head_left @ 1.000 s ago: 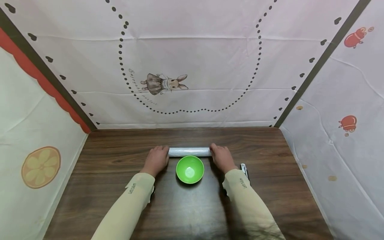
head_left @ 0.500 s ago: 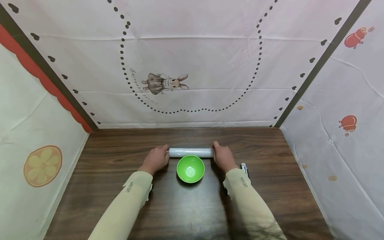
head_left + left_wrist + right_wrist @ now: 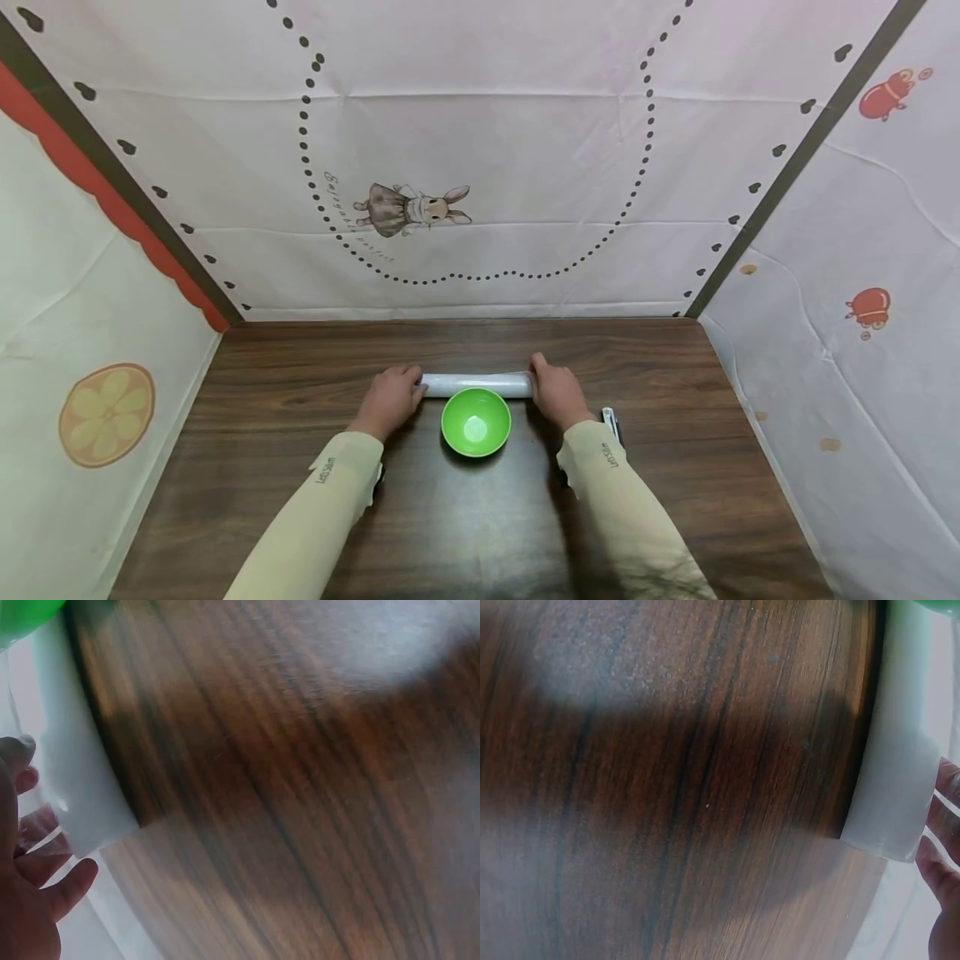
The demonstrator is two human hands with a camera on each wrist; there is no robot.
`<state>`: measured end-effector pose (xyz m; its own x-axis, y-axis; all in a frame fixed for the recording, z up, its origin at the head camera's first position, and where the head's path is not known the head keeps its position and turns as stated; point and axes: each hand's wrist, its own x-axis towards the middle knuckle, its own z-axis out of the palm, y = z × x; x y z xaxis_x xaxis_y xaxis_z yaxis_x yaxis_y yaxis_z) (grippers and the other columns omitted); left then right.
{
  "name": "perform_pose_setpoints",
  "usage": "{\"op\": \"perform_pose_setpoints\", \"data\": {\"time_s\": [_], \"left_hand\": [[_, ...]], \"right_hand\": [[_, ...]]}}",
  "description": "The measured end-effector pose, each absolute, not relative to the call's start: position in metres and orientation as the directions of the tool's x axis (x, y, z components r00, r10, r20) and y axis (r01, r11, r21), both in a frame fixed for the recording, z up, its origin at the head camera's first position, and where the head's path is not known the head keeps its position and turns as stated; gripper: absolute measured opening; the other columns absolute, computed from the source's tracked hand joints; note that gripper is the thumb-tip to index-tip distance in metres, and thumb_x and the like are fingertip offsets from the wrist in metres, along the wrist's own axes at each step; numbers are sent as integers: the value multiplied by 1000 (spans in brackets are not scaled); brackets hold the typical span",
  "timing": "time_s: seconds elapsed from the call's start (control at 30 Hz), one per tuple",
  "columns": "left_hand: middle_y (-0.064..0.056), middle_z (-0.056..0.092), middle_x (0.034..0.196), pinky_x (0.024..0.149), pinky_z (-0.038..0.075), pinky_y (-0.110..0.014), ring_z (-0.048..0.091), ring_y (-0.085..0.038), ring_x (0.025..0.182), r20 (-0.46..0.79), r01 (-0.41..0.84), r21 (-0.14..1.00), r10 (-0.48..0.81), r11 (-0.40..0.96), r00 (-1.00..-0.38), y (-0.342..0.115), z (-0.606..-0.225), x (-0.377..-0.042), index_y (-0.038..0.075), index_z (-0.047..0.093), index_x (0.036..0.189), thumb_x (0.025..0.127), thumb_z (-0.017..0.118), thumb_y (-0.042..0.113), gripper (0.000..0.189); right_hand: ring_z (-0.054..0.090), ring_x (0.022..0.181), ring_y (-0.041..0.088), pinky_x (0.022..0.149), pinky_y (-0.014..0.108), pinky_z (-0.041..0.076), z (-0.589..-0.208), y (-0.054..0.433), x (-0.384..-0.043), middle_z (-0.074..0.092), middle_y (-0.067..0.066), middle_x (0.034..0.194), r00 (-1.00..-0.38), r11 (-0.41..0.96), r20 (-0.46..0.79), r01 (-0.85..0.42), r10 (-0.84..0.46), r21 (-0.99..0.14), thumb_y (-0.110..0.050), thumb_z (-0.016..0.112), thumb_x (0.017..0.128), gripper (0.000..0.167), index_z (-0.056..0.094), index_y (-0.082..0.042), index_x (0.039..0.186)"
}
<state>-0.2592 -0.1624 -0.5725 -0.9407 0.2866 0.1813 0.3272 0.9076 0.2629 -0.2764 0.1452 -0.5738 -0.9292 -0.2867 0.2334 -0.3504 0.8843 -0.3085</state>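
Note:
A white roll of plastic wrap (image 3: 457, 382) lies crosswise on the brown table, just beyond a bright green bowl (image 3: 476, 423). My left hand (image 3: 390, 398) holds the wrap at the roll's left end; in the left wrist view, clear film (image 3: 45, 832) lies over some of the fingers. At the opposite end my right hand (image 3: 557, 392) pinches the wrap, its fingertips (image 3: 949, 817) close along the roll's far side. A thin film edge shows behind the roll near the right hand. The bowl's inside is bare.
A small silver-and-black tool (image 3: 611, 422) lies beside the right sleeve, partly covered by it. White printed cloth (image 3: 480, 150) rises at the back edge of the wood-grain table (image 3: 285, 367) and along both sides.
The roll has shifted slightly toward me, and a film edge now shows behind it near the right hand. The right hand has moved slightly outward. The bowl stays in place.

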Motion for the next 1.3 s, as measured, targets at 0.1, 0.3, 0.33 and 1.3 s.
{"op": "perform_pose_setpoints", "data": {"time_s": [0.1,0.3,0.33,1.3], "left_hand": [[-7,63,73,63,50,-46,63,-31,69,169,326,280,288,903,-943,-163,-569,-260,12,57,84,93,65,24,17],[-8,72,84,72,54,-49,68,-33,78,102,307,338,289,890,-952,-168,-558,-259,11,65,94,97,59,31,21],[-8,72,86,74,54,-50,69,-34,80,96,306,341,291,889,-952,-168,-557,-259,10,66,95,97,58,32,23],[-9,68,95,80,54,-47,67,-28,88,87,289,342,276,894,-957,-171,-544,-275,11,69,110,101,50,32,30]], "right_hand": [[60,58,30,58,45,48,-574,145,-276,62,5,65,-931,886,231,-346,-283,-308,-18,55,98,8,49,-13,96],[59,58,27,56,42,48,-572,146,-277,63,5,66,-934,885,213,-343,-287,-314,-18,56,98,7,50,-13,97],[59,57,27,56,42,48,-572,146,-277,63,5,67,-934,885,209,-344,-289,-315,-18,56,98,7,50,-13,98],[47,46,20,46,37,38,-558,150,-279,49,3,56,-904,846,265,-412,-334,-338,-19,53,100,14,44,-11,94]]}}
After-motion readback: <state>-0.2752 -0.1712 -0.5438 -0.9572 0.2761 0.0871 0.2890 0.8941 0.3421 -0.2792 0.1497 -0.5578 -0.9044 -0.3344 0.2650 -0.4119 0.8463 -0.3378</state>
